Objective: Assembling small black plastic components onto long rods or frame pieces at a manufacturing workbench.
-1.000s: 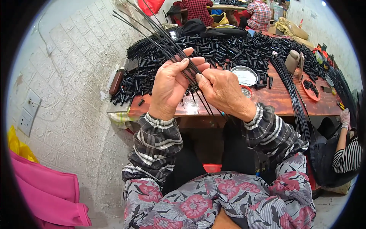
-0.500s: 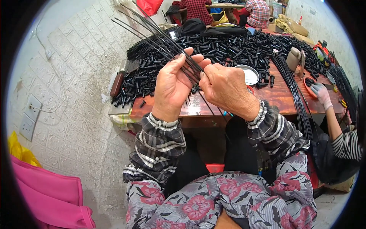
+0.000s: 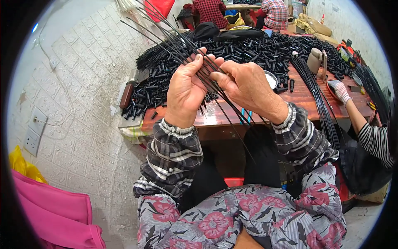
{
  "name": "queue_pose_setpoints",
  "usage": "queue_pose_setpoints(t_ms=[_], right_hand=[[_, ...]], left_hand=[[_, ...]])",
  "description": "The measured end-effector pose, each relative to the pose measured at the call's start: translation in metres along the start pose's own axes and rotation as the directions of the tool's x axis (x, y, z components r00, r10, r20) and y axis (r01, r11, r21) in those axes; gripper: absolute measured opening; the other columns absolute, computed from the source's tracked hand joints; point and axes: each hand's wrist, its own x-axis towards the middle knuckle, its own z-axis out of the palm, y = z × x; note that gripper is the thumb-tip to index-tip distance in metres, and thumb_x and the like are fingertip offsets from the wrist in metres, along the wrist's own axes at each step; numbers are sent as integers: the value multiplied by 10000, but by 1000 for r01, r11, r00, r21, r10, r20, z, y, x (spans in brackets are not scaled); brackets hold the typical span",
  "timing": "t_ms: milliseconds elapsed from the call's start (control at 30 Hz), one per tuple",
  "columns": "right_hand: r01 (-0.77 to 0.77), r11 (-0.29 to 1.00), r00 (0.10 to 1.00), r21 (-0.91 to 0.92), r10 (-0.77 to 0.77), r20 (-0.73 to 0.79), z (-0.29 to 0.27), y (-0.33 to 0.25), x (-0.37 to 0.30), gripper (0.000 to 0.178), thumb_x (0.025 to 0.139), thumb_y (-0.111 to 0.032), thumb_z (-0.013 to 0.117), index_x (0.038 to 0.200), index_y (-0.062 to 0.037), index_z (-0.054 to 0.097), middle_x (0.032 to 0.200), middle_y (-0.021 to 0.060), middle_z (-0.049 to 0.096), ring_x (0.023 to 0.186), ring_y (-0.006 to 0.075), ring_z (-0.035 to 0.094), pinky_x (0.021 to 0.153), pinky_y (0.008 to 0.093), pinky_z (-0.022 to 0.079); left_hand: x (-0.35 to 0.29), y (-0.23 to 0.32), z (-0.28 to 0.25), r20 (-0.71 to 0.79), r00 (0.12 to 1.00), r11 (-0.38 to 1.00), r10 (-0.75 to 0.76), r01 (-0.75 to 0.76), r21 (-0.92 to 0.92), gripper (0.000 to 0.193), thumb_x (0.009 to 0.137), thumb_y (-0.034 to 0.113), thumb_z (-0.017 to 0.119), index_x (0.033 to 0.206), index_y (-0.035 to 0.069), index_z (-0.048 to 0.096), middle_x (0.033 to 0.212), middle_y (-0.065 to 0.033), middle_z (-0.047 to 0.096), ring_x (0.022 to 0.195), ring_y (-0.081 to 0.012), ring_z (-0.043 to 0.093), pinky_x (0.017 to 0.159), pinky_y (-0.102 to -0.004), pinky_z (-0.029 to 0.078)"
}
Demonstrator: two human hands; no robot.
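Observation:
My left hand (image 3: 186,89) and my right hand (image 3: 248,85) are raised together over the near edge of a wooden table (image 3: 306,97). Both grip one bundle of thin black rods (image 3: 174,43) that slants from the upper left down between my palms and out below my wrists. The fingers of both hands close around the rods where they cross. Behind my hands lies a big heap of short black tubes (image 3: 244,50).
A small metal dish (image 3: 271,79) sits right of my hands. More long black rods (image 3: 317,93) lie across the table. A co-worker's gloved hand (image 3: 340,91) and striped sleeve reach in at right. A tiled wall with a socket (image 3: 34,130) stands left; pink cloth (image 3: 54,213) lies lower left.
My hands have stayed clasped on the rod bundle, shifting slightly. The co-worker's gloved hand at right has moved further onto the table.

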Motion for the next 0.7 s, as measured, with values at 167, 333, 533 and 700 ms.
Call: queue_pose_setpoints(t_ms=[167,333,533,700], right_hand=[[22,999,998,-45,-25,-66,6,2,1,169,765,-170,577,754,-1,565,604,150,557,531,301,565,476,359,432],[14,981,998,-196,-27,-64,9,4,3,183,761,-188,581,769,-6,560,643,142,571,560,279,582,473,346,441],[65,945,996,-321,-79,-31,10,2,9,178,770,-189,553,716,-19,541,619,134,571,551,287,581,476,358,444],[-19,967,999,-255,9,-42,9,6,16,210,781,-218,535,693,-27,533,601,147,567,552,304,579,477,382,437]], left_hand=[[3,-4,-2,0,1000,1000,-16,16,24,194,872,76,457,1039,-17,493,931,-144,582,899,-251,576,800,-354,477],[4,-4,2,-18,999,999,-37,37,-16,187,863,66,472,1018,-34,504,904,-138,594,859,-217,578,772,-308,472],[12,-7,-2,-28,1000,995,3,-6,-101,158,850,42,487,980,-38,529,891,-78,575,805,-168,556,743,-257,457],[10,-8,5,-105,994,996,-42,33,-86,141,840,25,494,967,-14,541,920,-52,563,847,-147,534,788,-265,439]])
